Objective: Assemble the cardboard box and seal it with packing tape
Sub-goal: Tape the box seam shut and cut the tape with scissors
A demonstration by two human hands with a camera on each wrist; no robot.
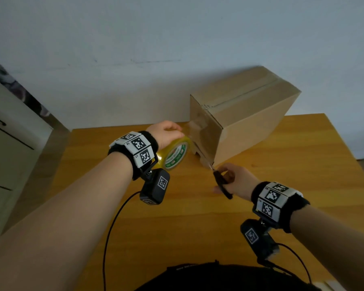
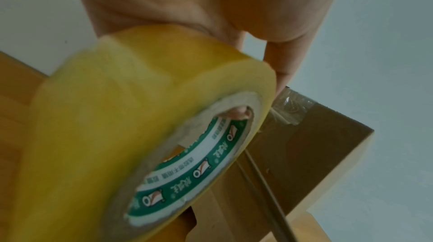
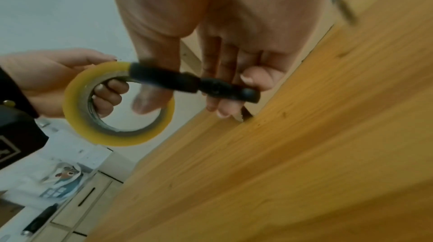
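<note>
A closed cardboard box (image 1: 246,110) stands at the far side of the wooden table (image 1: 282,185), with clear tape along its top seam and down its near end face (image 2: 293,146). My left hand (image 1: 166,133) grips a yellowish tape roll (image 1: 176,153) beside that face, fingers through its core (image 3: 108,95). A strip of clear tape (image 1: 195,127) runs from the roll to the box. My right hand (image 1: 235,181) holds black-handled scissors (image 1: 222,181), their blades (image 2: 269,190) at the box's lower corner by the strip. The roll (image 2: 121,125) fills the left wrist view.
A pale wall stands behind the table. A white cabinet (image 1: 6,139) with dark handles is at the left. Black cables (image 1: 111,227) hang from both wrist cameras over the table's near part.
</note>
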